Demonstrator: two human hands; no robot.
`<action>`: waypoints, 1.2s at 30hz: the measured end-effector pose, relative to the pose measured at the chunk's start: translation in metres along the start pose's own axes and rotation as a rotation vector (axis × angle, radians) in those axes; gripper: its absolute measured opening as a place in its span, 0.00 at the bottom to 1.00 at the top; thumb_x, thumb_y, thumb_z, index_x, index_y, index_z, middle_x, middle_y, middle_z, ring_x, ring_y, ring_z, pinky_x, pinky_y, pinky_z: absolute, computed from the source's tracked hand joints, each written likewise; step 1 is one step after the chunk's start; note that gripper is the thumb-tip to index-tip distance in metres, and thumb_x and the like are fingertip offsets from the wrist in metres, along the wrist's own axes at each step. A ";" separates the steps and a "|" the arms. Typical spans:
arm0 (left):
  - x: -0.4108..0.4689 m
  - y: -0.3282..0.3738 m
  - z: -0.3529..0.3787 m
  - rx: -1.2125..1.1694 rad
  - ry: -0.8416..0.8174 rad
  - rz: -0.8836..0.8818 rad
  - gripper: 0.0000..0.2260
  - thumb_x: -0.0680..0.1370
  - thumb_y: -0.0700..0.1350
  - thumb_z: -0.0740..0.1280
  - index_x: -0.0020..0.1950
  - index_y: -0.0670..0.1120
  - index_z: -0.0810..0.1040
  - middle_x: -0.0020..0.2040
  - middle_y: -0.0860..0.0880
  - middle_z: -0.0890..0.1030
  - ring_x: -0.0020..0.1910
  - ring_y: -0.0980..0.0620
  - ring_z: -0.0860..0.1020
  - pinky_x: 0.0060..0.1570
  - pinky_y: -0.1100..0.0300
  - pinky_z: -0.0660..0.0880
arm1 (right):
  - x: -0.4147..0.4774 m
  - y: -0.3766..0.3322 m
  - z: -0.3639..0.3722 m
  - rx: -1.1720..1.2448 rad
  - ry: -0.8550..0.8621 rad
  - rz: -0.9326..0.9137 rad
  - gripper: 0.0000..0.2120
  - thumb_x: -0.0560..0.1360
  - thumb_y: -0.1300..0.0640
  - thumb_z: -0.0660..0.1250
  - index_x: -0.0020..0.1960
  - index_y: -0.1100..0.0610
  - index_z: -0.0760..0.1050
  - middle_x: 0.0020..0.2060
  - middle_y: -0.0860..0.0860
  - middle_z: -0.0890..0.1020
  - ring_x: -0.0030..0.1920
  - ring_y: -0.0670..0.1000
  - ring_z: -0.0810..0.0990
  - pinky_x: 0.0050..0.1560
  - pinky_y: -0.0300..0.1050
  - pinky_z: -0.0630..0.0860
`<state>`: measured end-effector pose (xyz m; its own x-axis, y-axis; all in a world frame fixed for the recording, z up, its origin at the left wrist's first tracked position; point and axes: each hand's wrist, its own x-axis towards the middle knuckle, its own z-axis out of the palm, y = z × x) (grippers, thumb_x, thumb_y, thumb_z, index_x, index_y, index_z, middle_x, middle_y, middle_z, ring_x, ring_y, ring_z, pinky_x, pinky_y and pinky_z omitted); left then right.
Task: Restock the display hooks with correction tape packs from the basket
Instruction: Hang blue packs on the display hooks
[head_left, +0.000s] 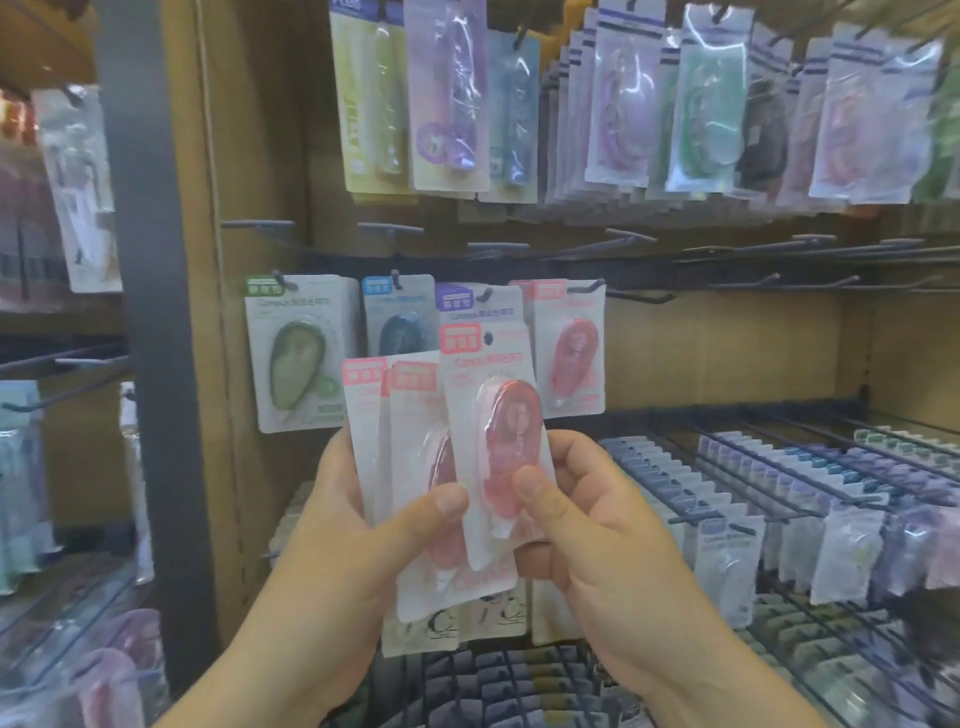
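My left hand (353, 519) grips a small stack of pink correction tape packs (415, 447), thumb pressed on their front. My right hand (582, 525) pinches the frontmost pink pack (498, 415), held upright in front of the stack. Behind them, on the middle row of hooks, hang a green pack (298, 353), a blue pack (397, 317), a purple pack (467, 304) and a pink pack (571, 348). To the right of that pink pack a bare hook (644, 299) sticks out. No basket is in view.
Above hang rows of other correction tape packs (675, 104). Several bare hooks (779, 249) line the rail to the right. At lower right, wire racks (831, 493) hold many packs. A dark upright post (150, 312) stands on the left with more hanging goods beyond it.
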<state>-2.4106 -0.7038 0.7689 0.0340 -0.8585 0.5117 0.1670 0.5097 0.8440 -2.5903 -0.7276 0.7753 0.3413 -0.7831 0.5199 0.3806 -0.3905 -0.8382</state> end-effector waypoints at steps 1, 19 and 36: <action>0.002 -0.004 0.006 -0.002 0.019 0.004 0.41 0.63 0.48 0.81 0.75 0.51 0.72 0.66 0.41 0.83 0.63 0.37 0.83 0.60 0.33 0.80 | 0.000 -0.001 -0.007 0.006 0.000 -0.002 0.18 0.77 0.52 0.68 0.63 0.61 0.74 0.54 0.61 0.85 0.52 0.64 0.86 0.46 0.57 0.85; 0.025 -0.022 0.055 0.051 0.248 0.147 0.39 0.57 0.50 0.79 0.69 0.53 0.77 0.59 0.46 0.86 0.56 0.40 0.87 0.52 0.39 0.83 | 0.063 -0.029 -0.097 -0.245 0.215 -0.121 0.07 0.82 0.54 0.68 0.59 0.53 0.76 0.49 0.48 0.87 0.48 0.50 0.87 0.41 0.45 0.84; 0.025 -0.022 0.049 0.023 0.244 0.119 0.38 0.55 0.50 0.78 0.66 0.52 0.79 0.56 0.46 0.87 0.51 0.41 0.87 0.41 0.48 0.84 | 0.085 -0.023 -0.097 -0.488 0.275 -0.050 0.10 0.81 0.44 0.67 0.57 0.50 0.75 0.46 0.49 0.85 0.32 0.49 0.83 0.34 0.43 0.82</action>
<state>-2.4616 -0.7338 0.7716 0.2887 -0.7794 0.5560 0.1253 0.6065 0.7852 -2.6529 -0.8323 0.8231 0.0711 -0.8298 0.5534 -0.0734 -0.5577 -0.8268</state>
